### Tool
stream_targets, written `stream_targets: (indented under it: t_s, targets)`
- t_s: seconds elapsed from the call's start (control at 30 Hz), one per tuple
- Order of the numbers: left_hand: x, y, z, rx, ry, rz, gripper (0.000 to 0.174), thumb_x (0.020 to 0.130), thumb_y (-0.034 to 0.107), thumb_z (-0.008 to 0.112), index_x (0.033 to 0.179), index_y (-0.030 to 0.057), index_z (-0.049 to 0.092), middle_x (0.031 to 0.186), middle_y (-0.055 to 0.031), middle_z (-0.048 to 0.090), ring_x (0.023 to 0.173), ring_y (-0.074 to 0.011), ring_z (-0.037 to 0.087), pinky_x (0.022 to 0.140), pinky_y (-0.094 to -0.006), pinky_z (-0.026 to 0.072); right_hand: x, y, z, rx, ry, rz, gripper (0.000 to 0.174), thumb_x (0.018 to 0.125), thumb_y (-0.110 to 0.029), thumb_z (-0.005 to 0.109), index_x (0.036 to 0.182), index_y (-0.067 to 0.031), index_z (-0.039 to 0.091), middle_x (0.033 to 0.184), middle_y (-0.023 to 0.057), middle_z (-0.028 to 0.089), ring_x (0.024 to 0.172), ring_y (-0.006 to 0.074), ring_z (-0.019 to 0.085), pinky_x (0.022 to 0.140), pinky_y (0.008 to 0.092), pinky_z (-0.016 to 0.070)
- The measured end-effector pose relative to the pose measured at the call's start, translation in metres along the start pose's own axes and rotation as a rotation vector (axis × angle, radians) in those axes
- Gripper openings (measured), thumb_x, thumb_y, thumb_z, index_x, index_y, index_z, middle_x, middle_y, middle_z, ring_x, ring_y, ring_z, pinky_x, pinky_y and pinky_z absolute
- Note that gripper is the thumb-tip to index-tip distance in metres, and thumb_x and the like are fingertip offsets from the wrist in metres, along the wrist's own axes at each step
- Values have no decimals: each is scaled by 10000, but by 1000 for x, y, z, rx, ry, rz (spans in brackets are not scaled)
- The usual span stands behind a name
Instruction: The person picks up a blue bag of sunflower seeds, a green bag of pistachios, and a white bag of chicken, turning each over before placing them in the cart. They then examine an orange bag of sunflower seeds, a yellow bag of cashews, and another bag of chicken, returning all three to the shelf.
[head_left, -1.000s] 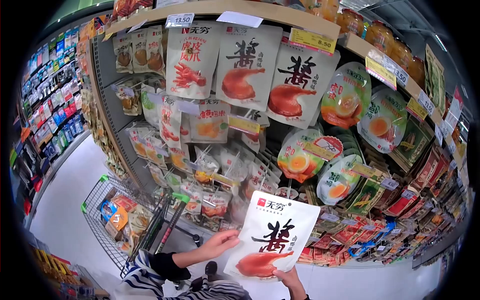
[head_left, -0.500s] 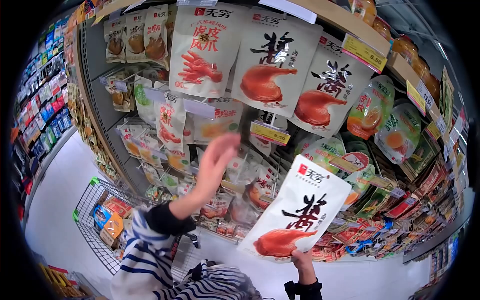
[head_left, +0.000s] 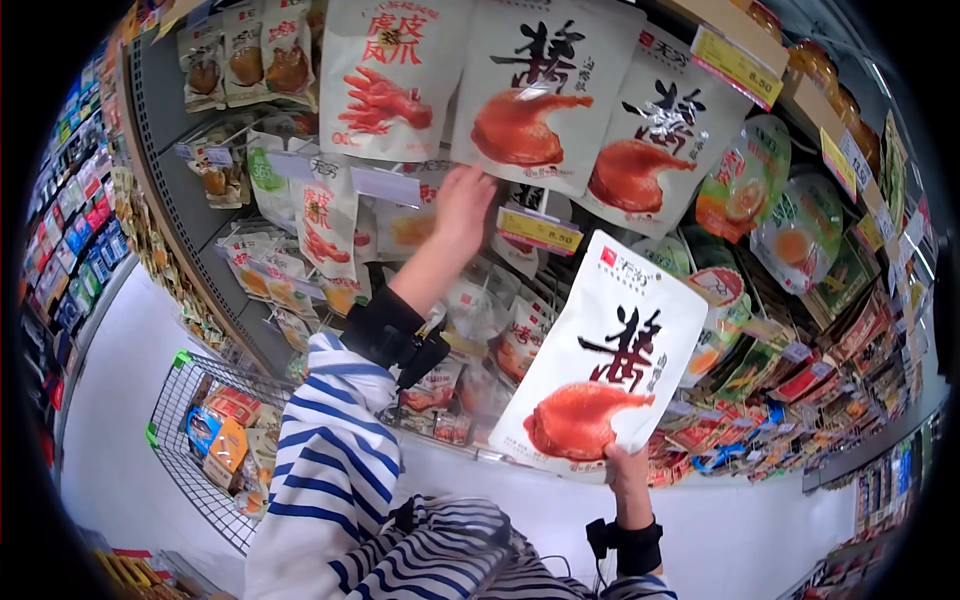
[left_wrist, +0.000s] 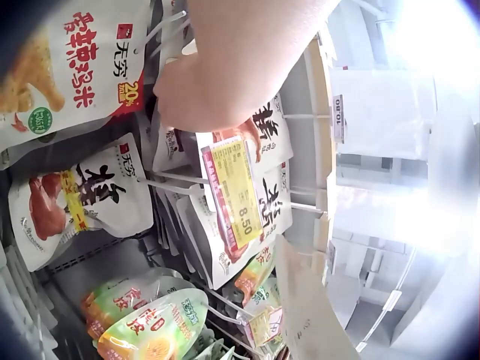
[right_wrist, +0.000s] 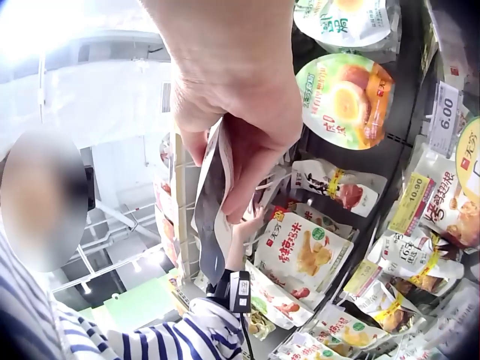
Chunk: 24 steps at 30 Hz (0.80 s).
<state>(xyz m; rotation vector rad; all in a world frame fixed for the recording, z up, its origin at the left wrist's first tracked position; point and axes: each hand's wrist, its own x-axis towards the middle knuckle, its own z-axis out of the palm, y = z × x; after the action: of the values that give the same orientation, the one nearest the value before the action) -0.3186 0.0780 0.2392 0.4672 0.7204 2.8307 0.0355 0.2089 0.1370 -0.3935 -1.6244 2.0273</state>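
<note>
My right hand (head_left: 628, 465) pinches the bottom edge of a white duck-leg pouch (head_left: 610, 350), front turned up; in the right wrist view the pouch (right_wrist: 214, 199) appears edge-on between thumb and fingers. My left hand (head_left: 465, 208) is raised to the shelf, its fingertips right at the lower left edge of a hanging duck-leg pouch (head_left: 535, 105). A matching hanging pouch (head_left: 655, 150) is beside it on the right, a chicken-feet pouch (head_left: 388, 90) on the left. In the left wrist view, the back of the left hand (left_wrist: 199, 94) hides its fingers; I cannot tell whether they grip.
Yellow price tags (head_left: 540, 230) and white label holders (head_left: 385, 187) stick out on hooks near the left hand. Egg packs (head_left: 745, 180) hang to the right. A wire shopping cart (head_left: 165, 440) with several packages stands at lower left.
My left hand has left the held pouch and risen to the hanging pouches. The right hand has carried its pouch to the right and upward in the view. The head view has shifted closer to the shelf.
</note>
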Motion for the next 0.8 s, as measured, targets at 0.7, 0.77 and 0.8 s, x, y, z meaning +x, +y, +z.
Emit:
stream_targets:
  t_s: [0.7, 0.77, 0.8]
  targets:
    - [-57, 41, 10, 138, -61, 221, 229, 815, 206, 534, 1001, 92, 464, 901, 8, 505, 817, -90, 463, 753, -262, 373, -12, -2, -21, 40, 69, -47, 570, 624, -128, 666, 1107, -21, 384, 962, 37, 477, 862, 130, 482, 732, 255, 404]
    - [-61, 40, 14, 150, -38, 209, 214, 813, 203, 535, 984, 93, 468, 887, 4, 510, 800, -100, 475, 735, -266, 382, -13, -2, -20, 30, 88, -55, 564, 627, -132, 666, 1106, -20, 391, 951, 33, 482, 852, 125, 482, 725, 252, 405]
    - [-61, 40, 14, 165, -46, 208, 212, 813, 203, 535, 982, 94, 470, 880, 4, 513, 793, -100, 479, 728, -266, 384, -12, -1, -19, 42, 76, -49, 563, 628, -132, 666, 1106, -20, 393, 950, 33, 483, 849, 123, 482, 720, 250, 405]
